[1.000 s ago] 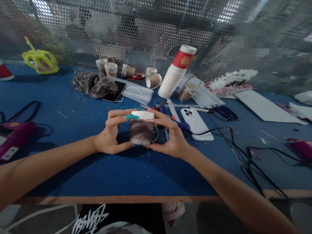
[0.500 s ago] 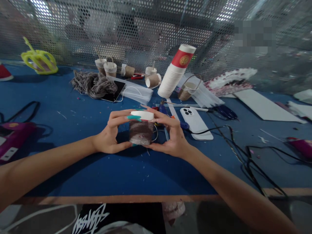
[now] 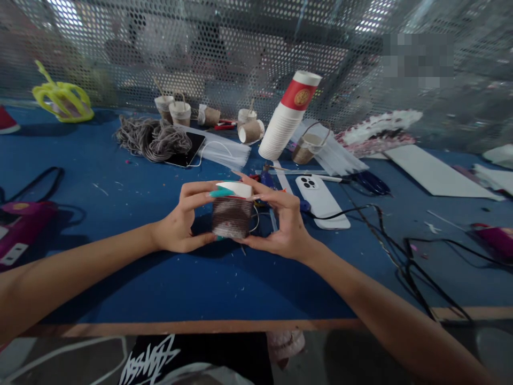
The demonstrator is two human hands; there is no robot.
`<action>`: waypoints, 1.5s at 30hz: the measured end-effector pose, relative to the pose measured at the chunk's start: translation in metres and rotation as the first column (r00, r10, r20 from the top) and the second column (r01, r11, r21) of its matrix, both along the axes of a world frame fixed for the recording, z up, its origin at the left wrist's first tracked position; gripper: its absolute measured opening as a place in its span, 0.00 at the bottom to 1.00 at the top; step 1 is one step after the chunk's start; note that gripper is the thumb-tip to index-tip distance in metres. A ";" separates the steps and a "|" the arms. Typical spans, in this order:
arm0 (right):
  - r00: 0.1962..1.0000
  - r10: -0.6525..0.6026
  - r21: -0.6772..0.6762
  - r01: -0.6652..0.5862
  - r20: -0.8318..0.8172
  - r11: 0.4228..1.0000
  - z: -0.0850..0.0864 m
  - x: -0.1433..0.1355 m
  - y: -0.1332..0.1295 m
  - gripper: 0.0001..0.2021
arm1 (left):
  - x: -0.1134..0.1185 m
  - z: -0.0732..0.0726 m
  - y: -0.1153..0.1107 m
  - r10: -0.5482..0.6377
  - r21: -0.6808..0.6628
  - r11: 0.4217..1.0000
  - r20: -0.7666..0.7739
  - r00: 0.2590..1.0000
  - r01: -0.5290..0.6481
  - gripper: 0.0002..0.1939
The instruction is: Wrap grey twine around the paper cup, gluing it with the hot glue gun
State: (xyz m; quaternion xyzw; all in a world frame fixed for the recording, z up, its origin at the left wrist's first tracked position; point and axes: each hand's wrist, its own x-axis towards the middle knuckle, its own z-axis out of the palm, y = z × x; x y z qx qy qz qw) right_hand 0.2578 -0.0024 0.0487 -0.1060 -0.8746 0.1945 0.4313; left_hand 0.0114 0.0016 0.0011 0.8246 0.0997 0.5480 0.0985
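Between both hands I hold a paper cup [image 3: 231,216], its side wound with brown yarn and a white band showing along the top. My left hand [image 3: 182,216] grips it from the left, fingers over the top and thumb at the lower edge. From the right, my right hand [image 3: 282,222] pinches it in the same way, thumb beneath and fingertips on the upper rim. Behind the right fingers lies a blue glue gun [image 3: 267,179], partly hidden, beside a white phone [image 3: 323,203].
A tall leaning stack of paper cups [image 3: 284,120] stands at the back. Grey yarn [image 3: 154,140] lies over a black tablet [image 3: 188,149]. Small wrapped cups [image 3: 180,113] line the mesh. Black cables [image 3: 385,240] run across the right side, and a purple device [image 3: 28,227] sits left.
The cup has turned or tilted very slightly between my fingers. Both hands keep their hold in nearly the same place.
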 end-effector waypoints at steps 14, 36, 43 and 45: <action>1.000 -0.014 0.010 0.014 0.009 1.000 -0.002 0.002 -0.001 0.37 | -0.001 0.001 -0.001 -0.063 -0.003 0.998 -0.063 0.996 0.063 0.46; 0.990 -0.138 0.128 0.132 0.037 0.983 0.002 0.002 -0.003 0.40 | 0.002 -0.001 0.000 -0.013 -0.035 0.999 -0.030 0.999 0.012 0.49; 0.976 -0.210 0.204 0.193 0.064 0.960 0.009 0.002 -0.008 0.38 | 0.007 0.006 0.001 0.080 0.124 0.989 -0.001 0.997 -0.079 0.44; 0.972 -0.223 0.214 0.203 0.073 0.956 0.010 0.002 -0.009 0.37 | 0.007 0.005 0.001 0.080 0.130 0.988 0.005 0.997 -0.080 0.43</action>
